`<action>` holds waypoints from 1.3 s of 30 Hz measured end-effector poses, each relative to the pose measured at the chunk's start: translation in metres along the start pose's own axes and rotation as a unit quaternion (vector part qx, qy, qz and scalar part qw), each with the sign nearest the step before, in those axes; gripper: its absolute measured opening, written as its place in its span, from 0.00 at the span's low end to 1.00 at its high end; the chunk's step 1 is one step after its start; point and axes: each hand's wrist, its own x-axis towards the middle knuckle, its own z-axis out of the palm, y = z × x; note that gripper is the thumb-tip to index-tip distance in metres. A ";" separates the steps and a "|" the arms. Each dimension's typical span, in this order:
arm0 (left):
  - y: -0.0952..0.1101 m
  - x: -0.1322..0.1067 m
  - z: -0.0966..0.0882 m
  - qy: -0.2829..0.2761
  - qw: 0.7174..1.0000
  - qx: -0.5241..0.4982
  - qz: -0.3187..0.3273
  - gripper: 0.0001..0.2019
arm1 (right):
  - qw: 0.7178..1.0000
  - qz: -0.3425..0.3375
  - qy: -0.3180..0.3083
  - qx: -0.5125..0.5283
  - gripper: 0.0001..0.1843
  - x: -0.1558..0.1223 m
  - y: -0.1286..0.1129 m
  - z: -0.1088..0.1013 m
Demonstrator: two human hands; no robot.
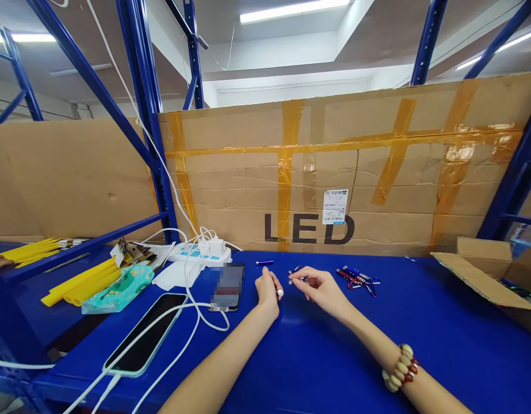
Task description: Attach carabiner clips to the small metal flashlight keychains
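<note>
My left hand (268,289) rests on the blue table (317,356), its fingers curled round a small object whose white tip shows at the thumb side. My right hand (319,287) lies just to its right and pinches a small metal piece (294,279) between thumb and fingertips. The two hands are a few centimetres apart. A beaded bracelet (400,368) sits on my right wrist. A pile of small red and blue keychain pieces (358,279) lies behind my right hand, and one small purple piece (264,263) lies behind my left hand.
Two phones (146,339) (228,286) on white cables lie at the left, by a white power strip (200,253), a tissue pack (118,290) and yellow tubes (77,282). A taped cardboard wall marked LED (334,172) closes the back. An open cardboard box (493,276) stands at the right.
</note>
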 end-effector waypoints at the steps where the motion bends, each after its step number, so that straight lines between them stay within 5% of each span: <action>1: 0.001 0.001 0.000 0.023 1.000 -0.006 0.008 0.20 | 1.000 -0.013 -0.007 -0.001 0.19 -0.001 -0.002 0.002; 6: 0.004 0.003 0.000 0.098 0.995 -0.024 0.021 0.19 | 0.999 -0.026 -0.034 -0.012 0.16 -0.005 -0.002 0.009; 13: -0.002 0.008 -0.002 0.110 0.992 0.000 0.056 0.19 | 0.992 -0.083 -0.006 -0.092 0.12 -0.007 0.000 0.015; 25: -0.012 0.004 -0.001 -0.008 0.972 0.214 0.100 0.20 | 0.986 -0.038 0.076 -0.141 0.14 -0.002 0.012 0.002; 39: -0.013 -0.004 -0.005 -0.036 0.905 0.395 0.157 0.23 | 0.990 0.081 0.001 -0.113 0.16 -0.002 0.010 -0.006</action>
